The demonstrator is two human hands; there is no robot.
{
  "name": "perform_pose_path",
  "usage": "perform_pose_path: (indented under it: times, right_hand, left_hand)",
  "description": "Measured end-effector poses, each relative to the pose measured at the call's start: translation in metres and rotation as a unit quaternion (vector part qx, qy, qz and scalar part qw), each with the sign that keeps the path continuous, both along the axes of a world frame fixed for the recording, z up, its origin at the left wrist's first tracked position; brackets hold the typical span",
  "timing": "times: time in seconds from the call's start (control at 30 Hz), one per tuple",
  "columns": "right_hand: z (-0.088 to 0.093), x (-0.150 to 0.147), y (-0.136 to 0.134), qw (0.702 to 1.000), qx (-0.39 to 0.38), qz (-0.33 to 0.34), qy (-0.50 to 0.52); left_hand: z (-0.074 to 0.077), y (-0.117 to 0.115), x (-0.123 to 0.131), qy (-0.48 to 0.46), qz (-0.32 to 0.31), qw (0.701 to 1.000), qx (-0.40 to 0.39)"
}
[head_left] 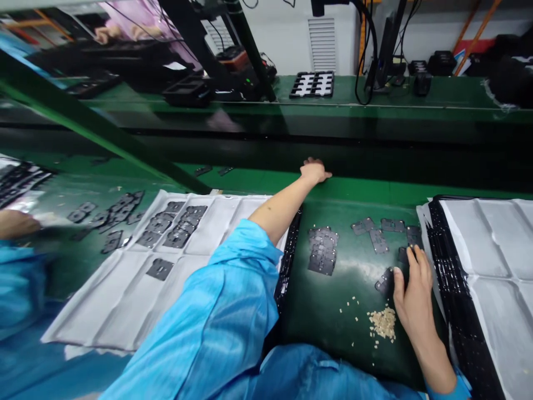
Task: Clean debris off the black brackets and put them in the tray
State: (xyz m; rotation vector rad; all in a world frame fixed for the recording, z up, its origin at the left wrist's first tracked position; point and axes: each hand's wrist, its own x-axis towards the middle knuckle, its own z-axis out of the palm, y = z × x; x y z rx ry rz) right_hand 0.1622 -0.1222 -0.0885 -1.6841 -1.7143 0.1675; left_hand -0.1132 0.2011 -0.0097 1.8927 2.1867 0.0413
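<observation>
My left hand (pixel 314 169) is stretched far forward, at the far edge of the green bench (pixel 358 191) beside the dark conveyor belt (pixel 416 158). Its fingers bend away from me and are mostly hidden. My right hand (pixel 412 291) lies flat on the dark green mat (pixel 325 311), fingers apart over small dark metal plates (pixel 385 282), the thumb touching one. More loose plates (pixel 377 233) lie just beyond it. A neat group of stacked plates (pixel 322 251) sits between my arms. A small heap of beige bits (pixel 383 323) lies by my right thumb.
A white sheet (pixel 137 289) carrying several dark plates (pixel 177 225) lies under my left arm. Black trays (pixel 462 311) under another white sheet (pixel 495 250) stand at right. A co-worker's hand (pixel 14 223) and blue sleeve are at left. A green bar (pixel 104 130) slants across.
</observation>
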Motion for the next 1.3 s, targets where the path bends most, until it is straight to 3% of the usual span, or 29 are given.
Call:
perform_pose_path:
  times: [0.2,0.33,0.4,0.5,0.6,0.67,0.73,0.8,0.9,1.03,1.17,1.23,1.3]
  right_hand:
    - [0.012,-0.007,-0.021,0.998,-0.012,0.052,0.032]
    - [0.015,-0.01,-0.032,0.996,-0.024,0.065,0.052]
    - [0.019,-0.011,-0.036,0.995,-0.024,0.064,0.076]
    - [0.029,-0.014,-0.039,0.988,-0.042,0.063,0.138]
    - [0.042,-0.023,-0.039,0.955,-0.093,0.075,0.272]
    - [0.053,-0.033,-0.038,0.915,-0.113,0.091,0.377]
    - [0.065,-0.043,-0.037,0.889,-0.101,0.1,0.434]
    - [0.075,-0.05,-0.04,0.897,-0.08,0.103,0.423]
    - [0.083,-0.052,-0.049,0.928,-0.059,0.114,0.349]
    - [0.087,-0.051,-0.065,0.945,-0.038,0.112,0.306]
    - [0.09,-0.054,-0.076,0.923,-0.047,0.078,0.374]
    - [0.089,-0.054,-0.079,0.909,-0.047,0.075,0.408]
    - [0.085,-0.051,-0.082,0.89,-0.068,0.099,0.439]
  left_hand:
    - [-0.018,0.006,-0.011,-0.03,0.04,0.998,-0.025]
    - [-0.006,0.005,-0.009,-0.076,0.022,0.997,-0.026]
    - [0.005,-0.006,-0.004,-0.105,-0.015,0.994,-0.003]
    - [0.021,-0.051,0.016,-0.149,-0.109,0.982,0.046]
    - [0.031,-0.129,0.041,-0.189,-0.251,0.946,0.083]
    - [0.035,-0.186,0.049,-0.219,-0.424,0.866,0.151]
    - [0.039,-0.234,0.05,-0.241,-0.492,0.816,0.184]
    - [0.044,-0.269,0.046,-0.266,-0.494,0.808,0.178]
    - [0.05,-0.297,0.039,-0.332,-0.45,0.821,0.115]
    - [0.056,-0.314,0.034,-0.418,-0.38,0.825,0.021]
    - [0.051,-0.326,0.028,-0.484,-0.315,0.813,-0.072]
    - [0.044,-0.331,0.023,-0.486,-0.321,0.812,-0.038]
    - [0.036,-0.334,0.019,-0.44,-0.371,0.815,0.061]
